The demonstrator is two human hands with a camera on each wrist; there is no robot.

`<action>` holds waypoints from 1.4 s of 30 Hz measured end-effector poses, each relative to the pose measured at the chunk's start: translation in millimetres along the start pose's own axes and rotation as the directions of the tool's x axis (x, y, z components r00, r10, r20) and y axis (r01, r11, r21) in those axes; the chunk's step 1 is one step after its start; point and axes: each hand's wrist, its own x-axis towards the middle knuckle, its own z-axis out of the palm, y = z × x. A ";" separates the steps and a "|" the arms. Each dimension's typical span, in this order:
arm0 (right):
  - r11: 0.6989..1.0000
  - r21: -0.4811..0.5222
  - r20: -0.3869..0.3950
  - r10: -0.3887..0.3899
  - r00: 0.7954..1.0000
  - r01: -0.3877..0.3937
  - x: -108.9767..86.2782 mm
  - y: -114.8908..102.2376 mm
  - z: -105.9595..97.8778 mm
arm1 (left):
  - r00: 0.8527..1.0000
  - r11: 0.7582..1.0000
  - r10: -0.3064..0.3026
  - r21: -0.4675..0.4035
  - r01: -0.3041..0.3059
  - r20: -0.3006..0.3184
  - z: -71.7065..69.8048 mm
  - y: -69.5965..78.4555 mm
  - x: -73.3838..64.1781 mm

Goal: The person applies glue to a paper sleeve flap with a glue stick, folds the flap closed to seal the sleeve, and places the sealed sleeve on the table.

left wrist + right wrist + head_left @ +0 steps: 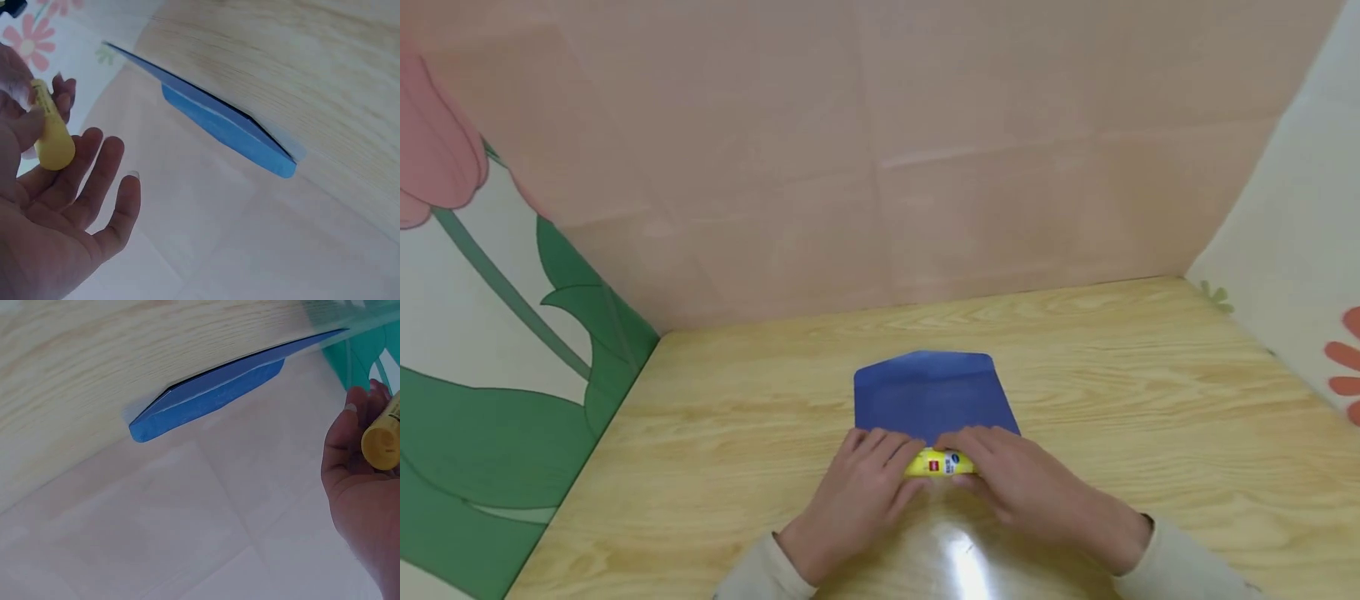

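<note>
A yellow glue stick (938, 463) with a red and blue label lies crosswise between both hands, above the table. My left hand (861, 485) pinches one end of it between thumb and index finger; in the left wrist view the other fingers spread loosely from the yellow tube (55, 145). My right hand (1033, 482) grips the opposite end, and the round yellow end (381, 449) shows in the right wrist view. Just beyond the hands lies a blue envelope (934, 396), its flap raised at the far side; the fingers hide its near edge in the head view.
The wood-grain table (722, 433) runs back to a plain pinkish sheet (880, 167). Flower-patterned sheets stand at the left (475, 450) and the right (1285, 250). A bright light reflection shows on the table in front of the hands.
</note>
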 end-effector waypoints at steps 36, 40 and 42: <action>0.989 -0.091 -0.079 -0.124 0.989 0.117 -1.1 4.0 0.4 | 0.963 0.970 0.226 0.125 -0.208 -0.144 -0.9 -4.9 -0.5; 0.992 -0.076 -0.057 -0.106 0.993 0.102 -2.0 3.8 0.2 | 0.947 0.951 0.273 0.197 -0.238 -0.171 -0.4 -6.1 -1.1; 0.995 -0.059 -0.039 -0.080 0.996 0.078 -3.0 3.4 -0.4 | 0.933 0.937 0.305 0.235 -0.258 -0.192 -0.3 -6.6 -1.2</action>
